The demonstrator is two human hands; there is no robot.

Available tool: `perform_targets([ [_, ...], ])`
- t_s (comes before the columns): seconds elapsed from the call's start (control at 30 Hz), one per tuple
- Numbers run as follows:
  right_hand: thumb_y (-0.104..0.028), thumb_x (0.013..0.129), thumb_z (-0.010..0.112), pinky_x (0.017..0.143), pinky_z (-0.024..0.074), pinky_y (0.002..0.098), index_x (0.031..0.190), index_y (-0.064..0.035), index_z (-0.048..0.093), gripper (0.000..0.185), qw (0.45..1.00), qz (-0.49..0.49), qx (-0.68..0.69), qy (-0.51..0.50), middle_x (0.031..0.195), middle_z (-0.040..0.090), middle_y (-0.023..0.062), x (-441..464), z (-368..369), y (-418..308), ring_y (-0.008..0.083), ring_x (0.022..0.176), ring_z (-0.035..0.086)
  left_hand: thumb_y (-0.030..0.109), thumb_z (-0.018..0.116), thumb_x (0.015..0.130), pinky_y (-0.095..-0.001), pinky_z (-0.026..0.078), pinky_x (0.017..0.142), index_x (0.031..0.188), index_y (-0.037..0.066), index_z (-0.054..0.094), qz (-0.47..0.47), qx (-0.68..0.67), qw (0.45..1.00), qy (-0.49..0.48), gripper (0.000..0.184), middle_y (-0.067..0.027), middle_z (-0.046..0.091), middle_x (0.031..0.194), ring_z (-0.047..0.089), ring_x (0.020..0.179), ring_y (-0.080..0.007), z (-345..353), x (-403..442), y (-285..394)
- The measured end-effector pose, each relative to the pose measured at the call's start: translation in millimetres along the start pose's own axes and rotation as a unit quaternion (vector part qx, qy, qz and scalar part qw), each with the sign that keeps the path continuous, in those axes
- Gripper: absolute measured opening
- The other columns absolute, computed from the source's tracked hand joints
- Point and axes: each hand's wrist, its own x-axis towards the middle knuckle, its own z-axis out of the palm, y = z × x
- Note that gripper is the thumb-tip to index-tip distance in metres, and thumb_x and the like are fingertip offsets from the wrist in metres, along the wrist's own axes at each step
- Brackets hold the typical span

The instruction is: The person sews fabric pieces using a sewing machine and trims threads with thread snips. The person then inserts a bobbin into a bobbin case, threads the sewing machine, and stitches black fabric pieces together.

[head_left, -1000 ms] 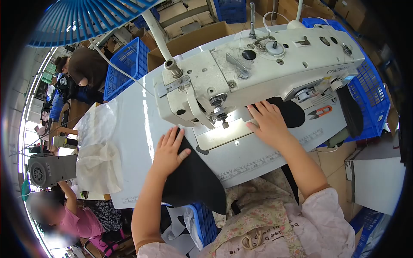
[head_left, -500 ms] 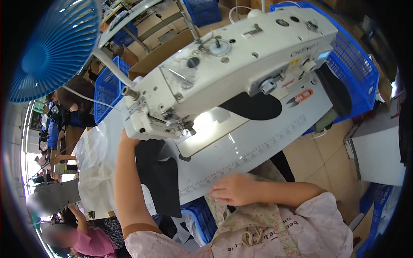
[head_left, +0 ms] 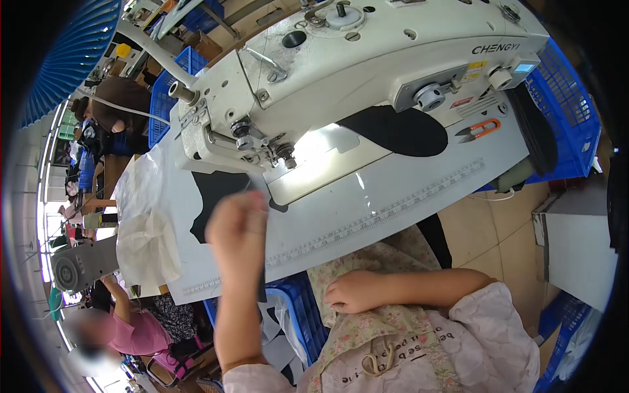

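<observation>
While the right hand (head_left: 357,291) lay on the flowered apron (head_left: 367,325), fingers loosely bent, palm hidden, the left hand (head_left: 237,229), blurred, fingers curled inward, stood before the black cloth (head_left: 207,195); whether either gripped anything could not be told. Black cloth: on table (head_left: 308,226), beside sewing machine's (head_left: 327,92) needle end. Orange snips (head_left: 481,130): same table, farther right.

We are seeing a blue fan (head_left: 69,62) standing at the upper left, translucent plastic sheeting (head_left: 149,249) lying at the left, a blue plastic crate (head_left: 576,118) resting at the right, and a person in pink (head_left: 141,337) working near a grey machine head (head_left: 92,261).
</observation>
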Motion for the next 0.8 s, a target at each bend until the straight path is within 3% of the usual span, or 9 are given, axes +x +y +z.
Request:
perform_targets([
  [0.1,-0.027,0.091,0.054,0.081,0.0518,0.0433,0.107,-0.0080,0.065,0.027,0.999,0.025,-0.016,-0.034,0.107,0.066,0.0106,-2.8,9.9,-1.6,0.0314,0.097,0.064,0.013,0.062,0.091,-0.0250,0.048,0.061,0.101,-0.003,0.066,0.029,-0.050,0.991,-0.118,0.019,-0.0098,0.068,0.089,0.063,0.075,-0.0121,49.7,-17.9,0.8],
  [0.13,-0.027,0.091,0.054,0.081,0.0518,0.0433,0.107,-0.0080,0.065,0.027,0.999,0.025,-0.017,-0.035,0.107,0.066,0.0106,-5.5,10.8,-2.5,0.0314,0.097,0.064,0.013,0.062,0.091,-0.0250,0.048,0.061,0.101,-0.003,0.066,0.028,-0.051,0.991,-0.117,0.019,-0.0098,0.068,0.089,0.063,0.075,-0.0121,60.2,-11.9,-13.0],
  [0.23,-0.030,0.092,0.052,0.081,0.0522,0.0438,0.109,-0.0091,0.065,0.029,0.996,0.036,-0.038,-0.066,0.109,0.066,0.0104,-14.9,16.5,-1.9,0.0319,0.096,0.064,0.013,0.064,0.089,-0.0300,0.048,0.065,0.100,-0.004,0.065,-0.031,0.012,0.999,-0.034,0.020,-0.0142,0.066,0.089,0.063,0.075,-0.0187,85.3,18.6,-51.4],
  [0.3,-0.026,0.087,0.055,0.076,0.0523,0.0470,0.091,-0.0073,0.066,0.022,0.999,0.013,0.011,0.040,0.092,0.067,0.0144,-22.2,31.1,1.5,0.0349,0.086,0.065,0.013,0.066,0.087,-0.0344,0.047,0.070,0.098,-0.004,0.064,0.030,0.084,0.991,0.098,0.021,-0.0160,0.065,0.086,0.062,0.076,-0.0256,91.6,36.0,-60.7],
  [0.43,-0.026,0.087,0.055,0.076,0.0524,0.0474,0.090,-0.0068,0.066,0.022,1.000,0.025,0.014,0.011,0.092,0.066,0.0158,-21.5,31.7,-1.6,0.0354,0.088,0.065,0.012,0.066,0.085,-0.0372,0.047,0.073,0.097,-0.005,0.063,0.007,0.138,0.984,0.114,0.020,-0.0172,0.064,0.085,0.063,0.081,-0.0300,102.4,54.0,-67.3],
  [0.53,-0.025,0.086,0.055,0.077,0.0526,0.0472,0.090,-0.0065,0.066,0.022,0.999,0.034,0.012,-0.003,0.092,0.067,0.0162,-22.6,26.4,-3.3,0.0355,0.088,0.065,0.007,0.066,0.084,-0.0349,0.050,0.074,0.096,-0.004,0.065,-0.028,0.021,0.992,0.122,0.017,-0.0161,0.069,0.087,0.067,0.080,-0.0253,112.9,61.1,-79.0],
  [0.6,-0.024,0.086,0.056,0.079,0.0526,0.0468,0.092,-0.0064,0.066,0.022,0.999,0.007,0.019,0.051,0.092,0.067,0.0161,-25.3,29.7,0.8,0.0353,0.089,0.065,0.007,0.066,0.084,-0.0342,0.050,0.074,0.095,-0.004,0.066,-0.029,0.043,0.991,0.123,0.016,-0.0151,0.070,0.088,0.067,0.080,-0.0240,114.8,63.7,-85.1],
  [0.77,-0.023,0.085,0.057,0.081,0.0524,0.0465,0.096,-0.0069,0.068,0.023,0.999,0.032,0.019,0.029,0.096,0.068,0.0164,-24.9,26.1,-1.7,0.0348,0.091,0.065,0.007,0.067,0.082,-0.0340,0.051,0.073,0.092,-0.003,0.068,-0.085,0.064,0.989,0.101,0.014,-0.0133,0.071,0.086,0.069,0.079,-0.0223,111.9,67.3,-76.3],
  [0.8,-0.023,0.084,0.057,0.081,0.0523,0.0465,0.097,-0.0070,0.068,0.023,0.999,0.040,0.018,0.018,0.097,0.068,0.0166,-24.4,25.9,-2.4,0.0347,0.092,0.065,0.007,0.065,0.079,-0.0363,0.051,0.074,0.092,-0.006,0.066,-0.081,0.053,0.990,0.100,0.018,-0.0183,0.069,0.086,0.068,0.079,-0.0284,111.5,68.7,-77.0],
])
